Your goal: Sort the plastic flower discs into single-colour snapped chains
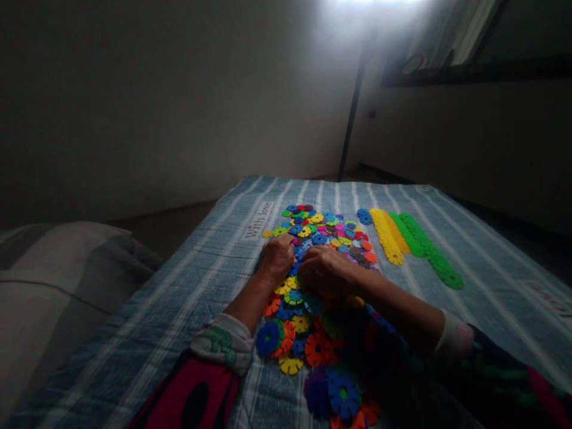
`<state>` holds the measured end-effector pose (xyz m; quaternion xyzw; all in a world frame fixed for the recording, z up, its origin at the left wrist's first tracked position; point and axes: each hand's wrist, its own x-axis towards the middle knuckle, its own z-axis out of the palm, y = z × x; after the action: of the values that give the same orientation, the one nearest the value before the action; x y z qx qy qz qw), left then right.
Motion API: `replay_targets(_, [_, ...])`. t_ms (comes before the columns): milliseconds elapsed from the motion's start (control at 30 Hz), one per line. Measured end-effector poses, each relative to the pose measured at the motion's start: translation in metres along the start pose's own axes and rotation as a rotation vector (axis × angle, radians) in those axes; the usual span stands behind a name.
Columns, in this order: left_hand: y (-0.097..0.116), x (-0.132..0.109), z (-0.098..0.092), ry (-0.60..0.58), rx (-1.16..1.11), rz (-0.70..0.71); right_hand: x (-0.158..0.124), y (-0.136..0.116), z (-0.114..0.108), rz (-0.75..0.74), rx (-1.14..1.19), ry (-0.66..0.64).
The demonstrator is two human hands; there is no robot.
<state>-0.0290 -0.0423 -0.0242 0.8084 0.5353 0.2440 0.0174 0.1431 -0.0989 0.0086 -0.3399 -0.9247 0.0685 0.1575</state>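
Note:
A spread of notched plastic discs (pixel 316 348) in many colours lies on a striped blue cloth (pixel 196 286). My left hand (pixel 277 257) is at the left side of the spread, its fingers curled closed; whatever they hold is hidden. Close by, my right hand (pixel 328 271) bends over the middle of the discs with fingers closed and pointing down. What lies in its fingertips is hidden too. A narrow gap with blue discs separates the hands.
Right of the spread lie overlapping rows of discs: a short blue row (pixel 364 216), yellow rows (pixel 386 238) and green rows (pixel 431 253). A lamp pole (pixel 351 119) stands beyond the far edge. A pale checked cushion or bedding (pixel 67 298) is at left.

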Motion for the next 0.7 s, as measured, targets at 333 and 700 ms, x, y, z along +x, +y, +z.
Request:
replay_targets(333, [0.003, -0.001, -0.001, -0.007, -0.017, -0.004, -0.038, 0.022, -0.006, 0.060, 0.046, -0.010])
replay_targets(700, [0.004, -0.001, -0.001, -0.018, -0.014, -0.020, -0.024, 0.035, -0.002, 0.289, -0.048, 0.049])
